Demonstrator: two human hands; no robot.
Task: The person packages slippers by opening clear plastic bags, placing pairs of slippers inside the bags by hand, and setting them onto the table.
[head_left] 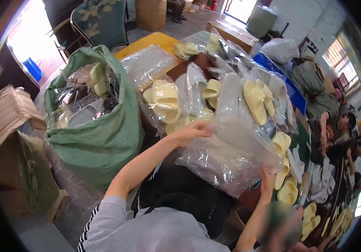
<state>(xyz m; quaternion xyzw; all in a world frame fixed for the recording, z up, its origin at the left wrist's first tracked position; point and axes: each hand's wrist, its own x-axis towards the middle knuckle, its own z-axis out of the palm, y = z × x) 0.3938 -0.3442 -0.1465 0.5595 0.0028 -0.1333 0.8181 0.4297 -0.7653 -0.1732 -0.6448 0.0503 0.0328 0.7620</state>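
Observation:
A clear plastic bag (226, 161) is stretched out between my two hands above the near side of the table. A pale slipper shape shows blurred in its upper part; I cannot make out its exact outline. At the bag's left edge, my left hand (195, 132) is closed on the film. My right hand (267, 182) pinches the bag at its lower right. Just beyond lie bagged slippers: a pale yellow pair (256, 101), another yellow pair (165, 101) and a grey slipper (228, 94).
To the left stands a green woven sack (92, 147) with bagged slippers inside. An open cardboard box (16, 117) is farther left. Flat clear bags (151, 63) lie on a yellow surface (159, 38). A blue crate (295, 90) stands at the right; several people work beyond it.

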